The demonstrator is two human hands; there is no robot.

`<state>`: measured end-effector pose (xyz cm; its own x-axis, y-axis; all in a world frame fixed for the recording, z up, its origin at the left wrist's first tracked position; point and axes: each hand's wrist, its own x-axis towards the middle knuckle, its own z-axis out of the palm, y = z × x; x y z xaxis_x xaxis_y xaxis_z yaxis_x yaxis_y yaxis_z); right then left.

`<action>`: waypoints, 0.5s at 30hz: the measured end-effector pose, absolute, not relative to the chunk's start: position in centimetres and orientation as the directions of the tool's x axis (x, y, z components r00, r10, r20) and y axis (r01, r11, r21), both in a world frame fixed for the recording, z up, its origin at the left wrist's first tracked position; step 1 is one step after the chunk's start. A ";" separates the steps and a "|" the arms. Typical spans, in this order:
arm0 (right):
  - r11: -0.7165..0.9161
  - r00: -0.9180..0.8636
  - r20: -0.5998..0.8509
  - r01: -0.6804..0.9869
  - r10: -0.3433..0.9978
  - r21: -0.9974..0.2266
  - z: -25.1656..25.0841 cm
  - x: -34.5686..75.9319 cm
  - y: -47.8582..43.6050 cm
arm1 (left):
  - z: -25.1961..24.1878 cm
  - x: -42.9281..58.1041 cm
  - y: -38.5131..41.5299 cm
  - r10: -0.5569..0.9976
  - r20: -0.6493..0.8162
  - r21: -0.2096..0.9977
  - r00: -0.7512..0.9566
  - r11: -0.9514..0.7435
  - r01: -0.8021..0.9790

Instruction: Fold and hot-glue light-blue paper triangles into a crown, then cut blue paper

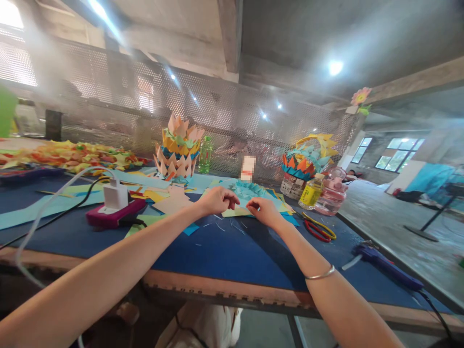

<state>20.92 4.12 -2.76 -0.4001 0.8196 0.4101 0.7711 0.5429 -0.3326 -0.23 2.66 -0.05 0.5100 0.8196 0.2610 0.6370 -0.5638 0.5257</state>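
Both my hands are raised just over loose paper sheets in the middle of the table. My left hand (216, 199) has its fingers curled in towards the thumb. Opposite it, my right hand (266, 211) is closed in a pinch, the two a small gap apart. Whatever is between the fingers of either hand is too small to make out. Just beyond them lies a light-blue folded-paper piece with pointed petals (250, 189). Pale yellow paper (235, 211) lies beneath the hands. Thin whitish strands (237, 226) are scattered on the blue tabletop nearer me.
Left are a charger (115, 195) on a purple power strip (108, 216), a tiered paper-petal basket (178, 150) and a green bottle (205, 155). Right are another paper basket (295, 181), a yellow-labelled bottle (311, 192), a pink jug (330, 193), red-and-yellow-handled pliers (319, 229) and a glue gun (387, 266).
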 end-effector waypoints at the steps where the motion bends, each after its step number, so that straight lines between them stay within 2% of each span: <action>1: 0.541 -0.404 0.401 0.773 0.822 -0.330 -2.7 20.9 4.0 | 0.2 -0.5 2.8 0.830 0.258 0.516 0.495 -0.552 0.655; 6: 0.547 -0.456 0.319 0.774 0.831 -0.319 -2.2 20.3 3.0 | 1.7 -2.7 3.6 0.843 0.073 0.456 0.532 -0.503 0.734; 10: 0.550 -0.499 0.233 0.783 0.835 -0.292 -1.8 19.7 2.0 | 2.1 -3.7 3.6 0.853 -0.001 0.405 0.522 -0.477 0.780; 15: 0.548 -0.566 0.094 0.724 0.819 -0.420 -1.3 19.2 1.2 | 2.0 -3.0 2.9 0.821 -0.109 0.402 0.560 -0.479 0.780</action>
